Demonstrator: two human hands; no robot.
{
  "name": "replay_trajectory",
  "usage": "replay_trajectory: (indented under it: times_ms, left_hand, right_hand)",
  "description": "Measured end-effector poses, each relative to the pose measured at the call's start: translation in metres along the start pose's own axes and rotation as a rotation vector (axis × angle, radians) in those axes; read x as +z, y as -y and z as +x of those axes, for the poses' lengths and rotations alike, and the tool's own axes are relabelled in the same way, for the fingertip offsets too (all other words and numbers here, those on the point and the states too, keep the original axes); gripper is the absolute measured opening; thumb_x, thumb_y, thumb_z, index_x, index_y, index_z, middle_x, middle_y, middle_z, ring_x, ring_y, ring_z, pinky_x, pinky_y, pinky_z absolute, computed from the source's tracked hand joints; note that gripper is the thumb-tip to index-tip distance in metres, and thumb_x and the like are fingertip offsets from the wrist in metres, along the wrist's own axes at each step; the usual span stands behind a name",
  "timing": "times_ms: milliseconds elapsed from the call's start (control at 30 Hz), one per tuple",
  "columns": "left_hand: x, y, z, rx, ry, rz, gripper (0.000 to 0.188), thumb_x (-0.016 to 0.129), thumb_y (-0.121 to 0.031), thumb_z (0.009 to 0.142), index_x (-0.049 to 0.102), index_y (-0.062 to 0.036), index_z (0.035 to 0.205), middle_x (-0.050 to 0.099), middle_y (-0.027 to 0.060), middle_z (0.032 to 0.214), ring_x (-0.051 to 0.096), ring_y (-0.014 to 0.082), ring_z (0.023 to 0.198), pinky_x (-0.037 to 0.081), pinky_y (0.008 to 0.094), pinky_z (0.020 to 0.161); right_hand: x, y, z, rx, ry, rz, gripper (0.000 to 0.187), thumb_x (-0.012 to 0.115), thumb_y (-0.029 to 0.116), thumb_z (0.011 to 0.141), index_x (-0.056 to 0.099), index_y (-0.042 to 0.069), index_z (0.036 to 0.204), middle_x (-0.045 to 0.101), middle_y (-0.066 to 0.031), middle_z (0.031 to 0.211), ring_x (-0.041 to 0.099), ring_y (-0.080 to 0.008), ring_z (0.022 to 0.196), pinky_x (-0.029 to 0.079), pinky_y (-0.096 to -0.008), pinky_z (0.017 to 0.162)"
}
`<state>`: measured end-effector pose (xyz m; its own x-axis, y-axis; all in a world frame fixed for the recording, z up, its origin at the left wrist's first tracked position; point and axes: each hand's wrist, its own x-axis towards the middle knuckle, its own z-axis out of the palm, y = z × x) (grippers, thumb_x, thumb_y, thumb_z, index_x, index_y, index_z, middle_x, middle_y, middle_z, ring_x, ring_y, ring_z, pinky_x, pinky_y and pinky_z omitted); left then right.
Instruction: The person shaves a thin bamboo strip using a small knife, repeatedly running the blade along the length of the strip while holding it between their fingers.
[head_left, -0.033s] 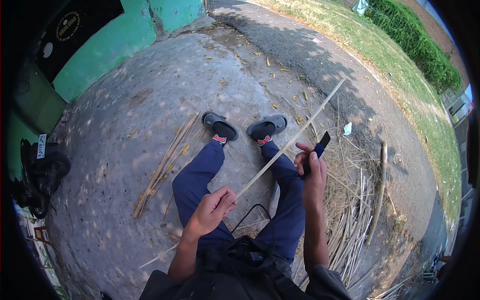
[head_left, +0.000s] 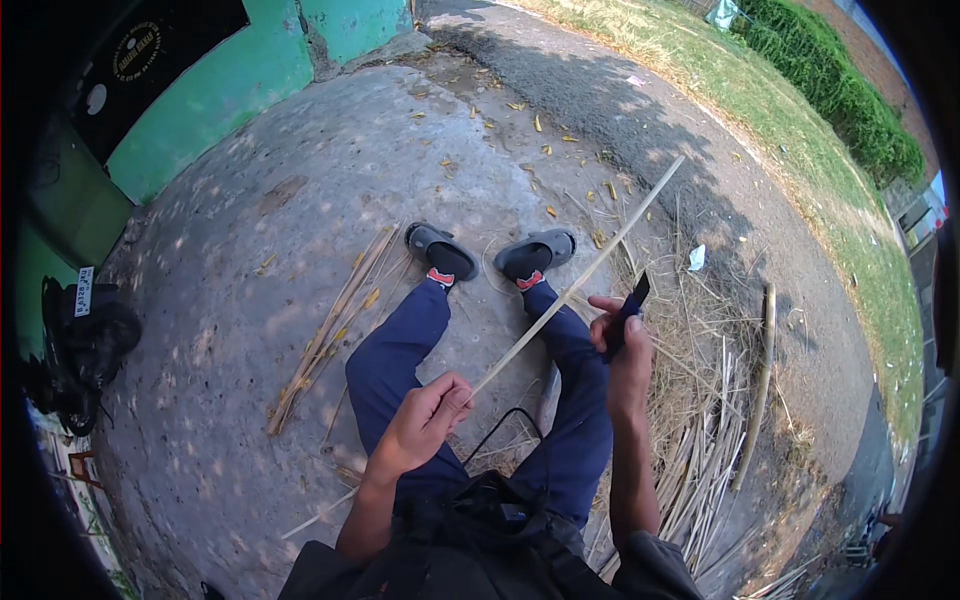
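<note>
My left hand (head_left: 428, 425) is closed around a long, pale strip (head_left: 540, 322) that looks like split bamboo. The strip slants up and away to the right, crossing over my right leg; its short tail end shows beyond my left forearm. In my right hand (head_left: 628, 355) is a knife (head_left: 640, 292) with a dark blade and dark handle, pointing up and away. The blade stands just right of the strip, apart from it. My right index finger stretches toward the strip; whether it touches cannot be made out.
To the right lie a heap of pale split strips (head_left: 700, 460), dry shavings (head_left: 690, 310) and a thick stick (head_left: 760, 380). Several brown strips (head_left: 335, 325) lie left of my feet. A motorcycle (head_left: 95, 340) stands at the far left by a green wall (head_left: 210, 110).
My right hand has turned slightly and the knife blade has shifted a little left and nearer. The strip's far end has moved very slightly left. My left hand stays in place.
</note>
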<state>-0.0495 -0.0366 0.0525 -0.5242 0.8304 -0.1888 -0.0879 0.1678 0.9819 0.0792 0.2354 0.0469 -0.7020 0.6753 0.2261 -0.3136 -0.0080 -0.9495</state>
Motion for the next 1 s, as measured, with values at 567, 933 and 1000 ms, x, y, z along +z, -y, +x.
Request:
replay_trajectory:
  times_ms: [567,933,1000]
  left_hand:
    - [0.040,-0.006,-0.013,0.091,-0.137,0.372,0.027,0.050,-0.019,0.114,0.062,-0.0001,0.098,0.057,0.0082,0.064,0.058,0.0156,0.056,0.045,0.0319,0.057]
    - [0.040,-0.010,-0.034,0.050,-0.145,0.388,0.024,0.049,-0.016,0.113,0.056,-0.0002,0.097,0.058,0.0172,0.072,0.063,0.0388,0.062,0.047,0.0402,0.059]
    - [0.038,-0.005,-0.046,0.031,-0.131,0.389,0.024,0.049,-0.017,0.113,0.056,-0.0004,0.097,0.058,0.0168,0.071,0.063,0.0378,0.062,0.046,0.0396,0.059]
  right_hand:
    - [0.026,-0.010,-0.074,-0.282,0.347,-0.847,0.027,0.081,0.028,0.094,0.071,0.007,0.108,0.069,-0.0081,0.081,0.069,-0.0291,0.063,0.051,-0.0381,0.054]
    - [0.021,-0.012,-0.055,-0.291,0.086,-0.820,0.024,0.079,0.026,0.095,0.072,0.004,0.104,0.071,-0.0117,0.082,0.068,-0.0305,0.061,0.051,-0.0371,0.057]
    - [-0.004,-0.014,-0.027,-0.212,-0.154,-0.932,0.029,0.073,0.028,0.101,0.071,-0.001,0.102,0.064,-0.0163,0.072,0.063,-0.0322,0.062,0.046,-0.0420,0.060]
